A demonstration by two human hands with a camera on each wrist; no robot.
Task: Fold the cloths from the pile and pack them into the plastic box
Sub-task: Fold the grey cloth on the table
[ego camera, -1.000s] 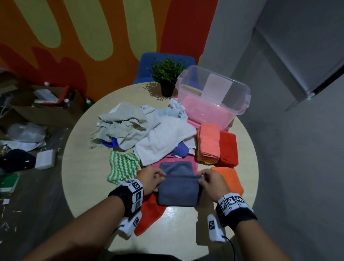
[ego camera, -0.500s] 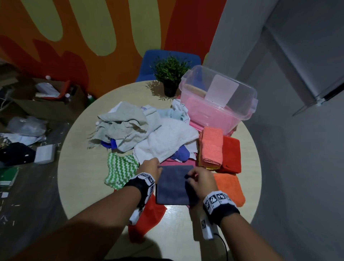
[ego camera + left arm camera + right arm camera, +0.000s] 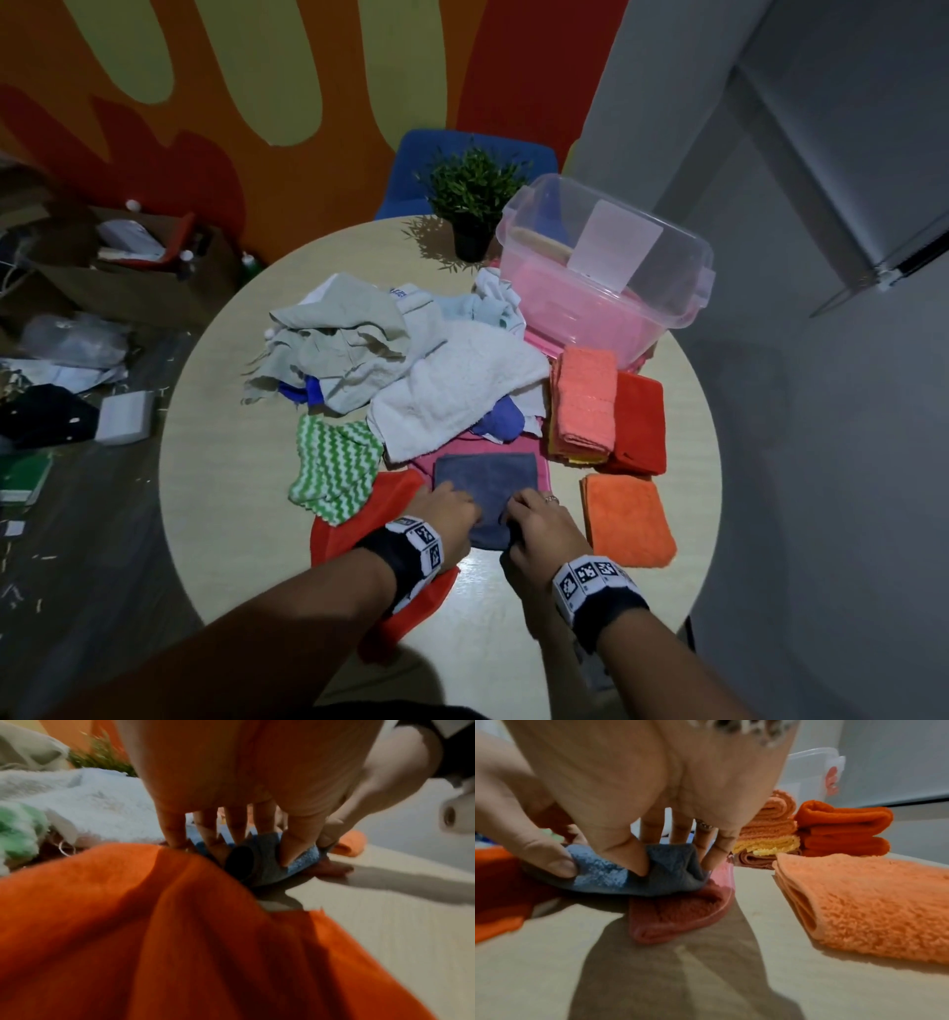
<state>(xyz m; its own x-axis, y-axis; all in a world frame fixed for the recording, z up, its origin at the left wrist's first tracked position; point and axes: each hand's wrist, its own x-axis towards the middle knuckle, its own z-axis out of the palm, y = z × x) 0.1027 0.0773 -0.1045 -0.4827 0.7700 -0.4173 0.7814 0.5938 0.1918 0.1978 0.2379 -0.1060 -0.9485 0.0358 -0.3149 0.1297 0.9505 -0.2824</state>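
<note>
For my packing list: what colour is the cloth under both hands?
Grey-blue, plain. The cloth shows best in the head view, gripped by both hands.

The person's forearms are bare, with no sleeves reaching the wrists. Each wrist carries a black band (image 3: pixel 399 557) topped by white blocks printed with black square-pattern markers (image 3: pixel 590 575). A small white camera unit hangs under each band. The right hand (image 3: pixel 544 529) wears a ring (image 3: pixel 550 498) on one finger; the left hand (image 3: pixel 449 516) shows none.
</note>
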